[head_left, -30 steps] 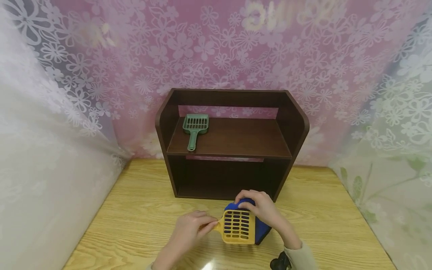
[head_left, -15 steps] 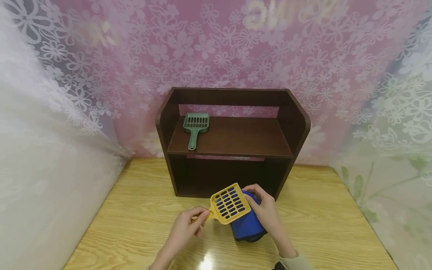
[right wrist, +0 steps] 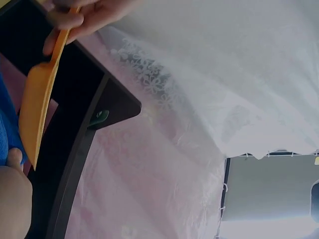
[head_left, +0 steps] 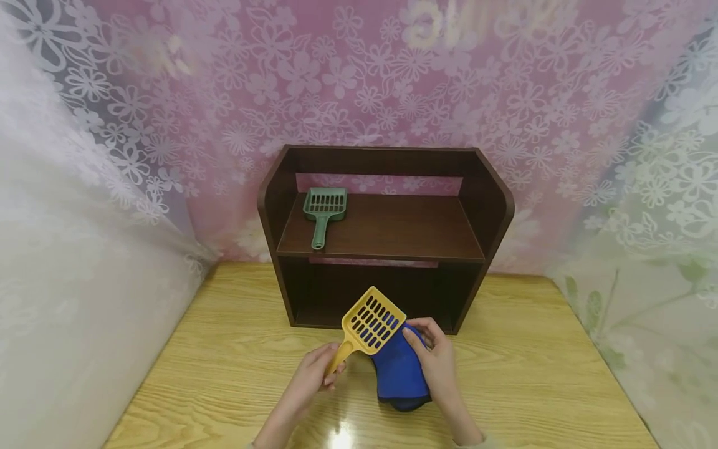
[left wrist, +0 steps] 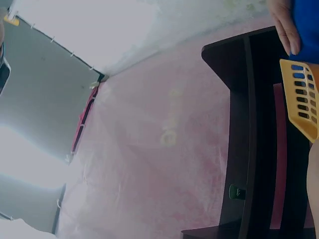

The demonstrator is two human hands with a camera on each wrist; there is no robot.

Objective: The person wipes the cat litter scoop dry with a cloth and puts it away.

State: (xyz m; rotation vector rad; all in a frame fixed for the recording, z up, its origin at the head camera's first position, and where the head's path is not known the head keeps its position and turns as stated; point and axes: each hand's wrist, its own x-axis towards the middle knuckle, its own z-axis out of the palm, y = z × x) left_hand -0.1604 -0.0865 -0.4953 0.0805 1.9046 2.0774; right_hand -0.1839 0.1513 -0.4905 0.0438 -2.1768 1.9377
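My left hand (head_left: pixel 311 375) grips the handle of a yellow slotted litter scoop (head_left: pixel 352 342), its head tilted up and to the right. Between the fingers and thumb of my right hand (head_left: pixel 439 362) is the upper edge of a blue cloth (head_left: pixel 401 375) with a dark underside. The cloth hangs behind and below the scoop's right corner, and its blue shows through some slots. In the right wrist view the scoop (right wrist: pixel 37 99) appears edge-on beside the blue cloth (right wrist: pixel 6 124). A green litter scoop (head_left: pixel 319 232) lies on the upper shelf, away from both hands.
A dark brown two-tier shelf (head_left: pixel 392 227) stands on the wood-grain table (head_left: pixel 224 349), just beyond my hands. Pink floral sheeting (head_left: pixel 359 93) hangs behind it, with whitish sheets at both sides.
The yellow scoop has turned from lying sideways to pointing up and right, moving slightly left. The blue cloth has come out from behind it and hangs lower. Both hands keep their holds.
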